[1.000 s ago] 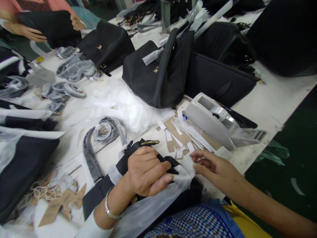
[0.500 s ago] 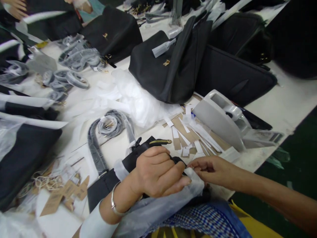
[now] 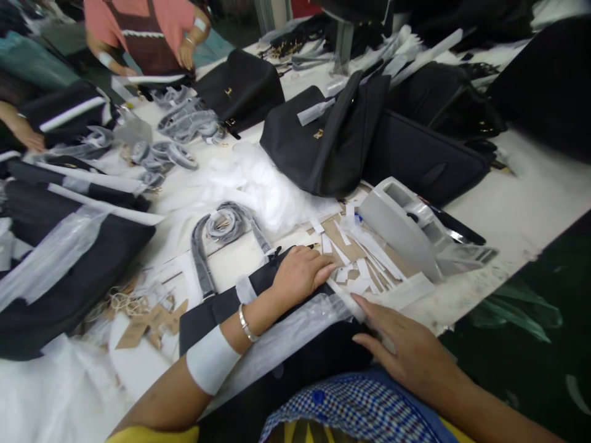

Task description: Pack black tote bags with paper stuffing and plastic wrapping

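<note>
A black handbag (image 3: pixel 203 323) lies on the table in front of me, its wrapped grey handle (image 3: pixel 199 258) arching away from me. My left hand (image 3: pixel 300 271) is closed over the bag's upper edge, near the zipper end. Clear plastic film (image 3: pixel 295 329) covers the near side of the bag. A narrow white strip (image 3: pixel 344 298) runs between my two hands. My right hand (image 3: pixel 401 338) rests by the strip's near end with thumb and fingers apart. A coiled, wrapped strap (image 3: pixel 226 223) sits inside the handle's arch.
Beyond the bag are white padding (image 3: pixel 263 191), paper strips (image 3: pixel 369 267) and a grey tape dispenser (image 3: pixel 401 227). Black bags (image 3: pixel 318 141) stand farther back. Brown tags (image 3: pixel 148 326) lie left. Co-workers (image 3: pixel 148 37) are at the far left side.
The view has tilted up, showing more of the co-workers. My right hand has spread from a pinch at the film. The film lies flatter, and the white strip now shows.
</note>
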Demonstrator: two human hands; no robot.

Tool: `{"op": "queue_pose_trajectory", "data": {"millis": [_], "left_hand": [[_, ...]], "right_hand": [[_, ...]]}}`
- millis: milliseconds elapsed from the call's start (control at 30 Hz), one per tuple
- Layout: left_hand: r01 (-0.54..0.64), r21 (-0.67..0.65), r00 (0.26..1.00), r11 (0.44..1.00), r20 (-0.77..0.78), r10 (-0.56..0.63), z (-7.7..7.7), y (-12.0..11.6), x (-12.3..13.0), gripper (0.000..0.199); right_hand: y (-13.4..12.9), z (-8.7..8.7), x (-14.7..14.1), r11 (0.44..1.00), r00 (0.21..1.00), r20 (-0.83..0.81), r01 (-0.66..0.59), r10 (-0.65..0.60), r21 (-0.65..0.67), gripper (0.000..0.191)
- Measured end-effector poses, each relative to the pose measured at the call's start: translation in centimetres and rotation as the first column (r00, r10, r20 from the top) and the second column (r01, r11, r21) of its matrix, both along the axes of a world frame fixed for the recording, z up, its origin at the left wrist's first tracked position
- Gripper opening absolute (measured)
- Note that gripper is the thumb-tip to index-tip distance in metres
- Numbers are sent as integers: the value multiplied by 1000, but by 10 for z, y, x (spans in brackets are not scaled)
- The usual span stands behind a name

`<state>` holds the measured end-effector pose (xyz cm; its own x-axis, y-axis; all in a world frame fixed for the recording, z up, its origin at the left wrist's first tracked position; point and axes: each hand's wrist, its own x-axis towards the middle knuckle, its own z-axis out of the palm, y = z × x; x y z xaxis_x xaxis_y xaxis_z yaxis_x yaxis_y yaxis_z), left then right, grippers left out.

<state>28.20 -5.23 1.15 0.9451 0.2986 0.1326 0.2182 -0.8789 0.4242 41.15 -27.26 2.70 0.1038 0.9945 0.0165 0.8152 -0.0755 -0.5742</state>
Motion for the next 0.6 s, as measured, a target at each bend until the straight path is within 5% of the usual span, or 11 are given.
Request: {"op": "queue_pose_trajectory", "data": {"millis": [167, 267, 333, 467, 600], "left_hand": [[91, -171, 992, 981, 99, -75, 5, 9, 3, 31], [86, -185, 981, 979, 187, -51, 27, 14, -8, 30], [-47, -125, 968, 991, 240, 76, 49, 6, -27, 32], [-358, -57, 894, 932, 268, 359, 86, -43, -88, 31], [-529, -47, 819, 847, 232, 524, 86, -115, -156, 32]], "right_hand": [[-2, -20, 2, 978, 968, 225, -145, 109, 148, 66], [1, -5, 5, 965, 964, 249, -146, 89, 220, 72], [7, 7, 4, 942, 964, 246, -170, 99, 289, 73], [27, 3, -7, 876, 921, 306, -343, 243, 338, 74], [40, -23, -11, 874, 911, 321, -363, 259, 323, 73]]}}
